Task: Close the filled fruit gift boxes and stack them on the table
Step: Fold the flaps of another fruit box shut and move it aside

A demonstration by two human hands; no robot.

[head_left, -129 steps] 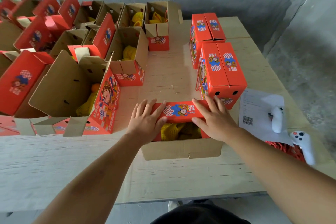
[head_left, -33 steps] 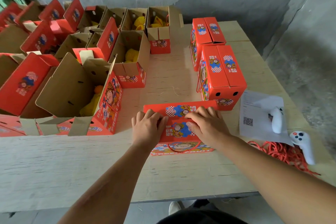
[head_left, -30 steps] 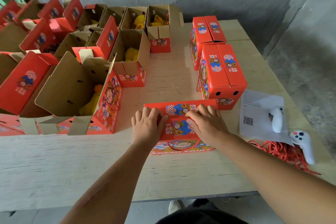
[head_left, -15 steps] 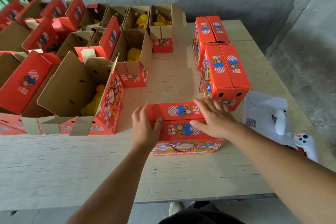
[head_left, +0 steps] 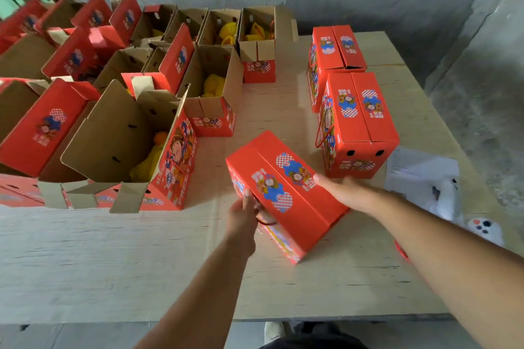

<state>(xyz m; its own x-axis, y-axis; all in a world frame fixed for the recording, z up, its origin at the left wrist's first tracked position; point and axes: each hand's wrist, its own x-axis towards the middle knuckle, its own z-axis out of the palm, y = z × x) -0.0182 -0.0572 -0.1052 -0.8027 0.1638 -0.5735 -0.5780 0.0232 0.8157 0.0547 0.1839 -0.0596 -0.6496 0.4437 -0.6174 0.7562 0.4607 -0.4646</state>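
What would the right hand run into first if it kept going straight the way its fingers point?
The right hand lies flat against the closed box, fingers pointing up-left along its far side. Going on, it would slide along that box; beyond, toward the open box, the table looks free, though depth is unclear.

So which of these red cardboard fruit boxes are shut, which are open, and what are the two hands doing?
Red cardboard gift box in the hands: closed, turned at an angle.
Left hand: grips the box's near side by its red cord handle.
Right hand: fingers straight, against the box's far side.
Two closed red boxes on the right: shut, standing in a row.
Nearest open box on the left: flaps up, netted yellow fruit inside.
Open boxes behind it: flaps up.
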